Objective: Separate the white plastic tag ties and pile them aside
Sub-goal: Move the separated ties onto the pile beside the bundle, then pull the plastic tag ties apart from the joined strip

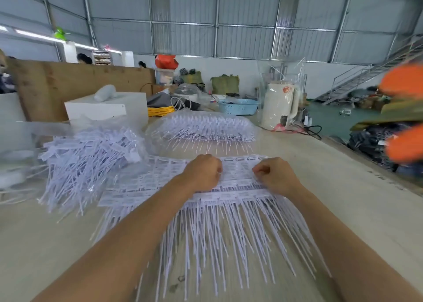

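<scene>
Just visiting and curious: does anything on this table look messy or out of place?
Only the loose ties at the left, a jumbled heap pointing every way. The joined sheets under both hands and the bagged stack behind lie orderly.

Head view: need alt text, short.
Both hands, left and right, curl their fingers on a sheet of joined white plastic tag ties lying on a pale worktable. A loose pile of separated white ties lies to the left, a bagged stack of ties behind.
</scene>
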The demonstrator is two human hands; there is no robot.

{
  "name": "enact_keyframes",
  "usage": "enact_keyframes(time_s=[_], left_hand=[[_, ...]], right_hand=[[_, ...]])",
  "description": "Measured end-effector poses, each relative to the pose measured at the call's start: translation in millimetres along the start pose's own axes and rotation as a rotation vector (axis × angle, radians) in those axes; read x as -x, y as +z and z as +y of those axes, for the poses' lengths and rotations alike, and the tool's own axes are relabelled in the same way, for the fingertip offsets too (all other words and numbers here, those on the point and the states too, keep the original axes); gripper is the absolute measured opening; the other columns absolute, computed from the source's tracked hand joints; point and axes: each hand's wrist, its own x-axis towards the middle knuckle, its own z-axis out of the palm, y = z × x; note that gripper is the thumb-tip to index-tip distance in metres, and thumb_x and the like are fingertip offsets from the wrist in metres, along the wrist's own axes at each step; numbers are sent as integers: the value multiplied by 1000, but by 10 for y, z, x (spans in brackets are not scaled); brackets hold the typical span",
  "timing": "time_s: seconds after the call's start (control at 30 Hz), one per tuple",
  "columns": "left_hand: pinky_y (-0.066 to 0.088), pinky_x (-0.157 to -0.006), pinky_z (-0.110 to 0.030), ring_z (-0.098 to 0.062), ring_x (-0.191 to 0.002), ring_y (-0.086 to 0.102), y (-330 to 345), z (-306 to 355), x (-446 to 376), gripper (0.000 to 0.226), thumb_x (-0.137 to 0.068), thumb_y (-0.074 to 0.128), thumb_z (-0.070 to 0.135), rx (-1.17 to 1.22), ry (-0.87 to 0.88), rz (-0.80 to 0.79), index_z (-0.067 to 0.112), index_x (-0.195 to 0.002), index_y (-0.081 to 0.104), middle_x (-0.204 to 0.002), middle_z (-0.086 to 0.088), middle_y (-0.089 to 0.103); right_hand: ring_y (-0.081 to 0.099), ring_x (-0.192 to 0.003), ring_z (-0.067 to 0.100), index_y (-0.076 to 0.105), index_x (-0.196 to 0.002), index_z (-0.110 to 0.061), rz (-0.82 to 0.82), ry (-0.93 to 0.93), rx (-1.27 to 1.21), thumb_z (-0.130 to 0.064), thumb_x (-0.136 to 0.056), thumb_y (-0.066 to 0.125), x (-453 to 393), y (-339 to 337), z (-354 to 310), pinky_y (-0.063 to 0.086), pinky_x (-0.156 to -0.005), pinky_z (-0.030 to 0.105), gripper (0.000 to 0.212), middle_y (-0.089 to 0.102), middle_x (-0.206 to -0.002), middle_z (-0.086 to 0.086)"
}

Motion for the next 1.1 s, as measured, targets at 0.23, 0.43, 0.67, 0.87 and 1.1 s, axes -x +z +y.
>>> enact_keyframes(time_s=[0.23, 0.43, 0.67, 0.87, 1.1], left_hand=[[39, -103, -41, -28, -125, 43, 95, -536, -391, 42, -99, 37, 29, -230, -311, -52, 11, -136, 44, -136, -12, 46], [39, -100, -38, -26, -114, 52, 89, -789, -558, 36, -99, 39, 34, -84, -331, -123, 10, -114, 62, -123, -9, 58], [44, -75, -25, -17, -89, 59, 80, -866, -641, 24, -95, 50, 18, 111, -208, -52, 5, -97, 71, -106, -9, 69], [42, -71, -27, -21, -86, 55, 24, -850, -689, 14, -95, 54, 23, 342, -201, 80, 14, -84, 55, -86, -4, 59], [44, -73, -35, -22, -69, 51, -516, -572, -629, 12, -93, 57, 16, 451, 32, 133, 12, -82, 52, -75, -7, 55]], right_hand=[[62, -98, 21, 72, -94, -4, -35, -92, 139, 1, -84, 51, -29, 56, 104, 41, -84, 18, 24, 70, -102, 7], [60, -102, 18, 70, -102, -12, -94, -113, 223, -2, -87, 49, -69, 88, 112, 45, -88, 23, 28, 67, -109, 2], [47, -67, 22, 39, -55, -12, -195, -28, 291, 2, -79, 44, -391, 71, -98, 42, -61, 25, 28, 43, -60, 5], [51, -71, 25, 42, -63, -9, -132, 67, 227, 2, -81, 45, -723, 234, -75, 38, -60, 25, 21, 46, -66, 6], [28, -132, 31, 16, -148, -24, 32, 113, 273, -5, -80, 57, -793, 138, 40, 36, -100, 49, 81, 23, -149, 6]])
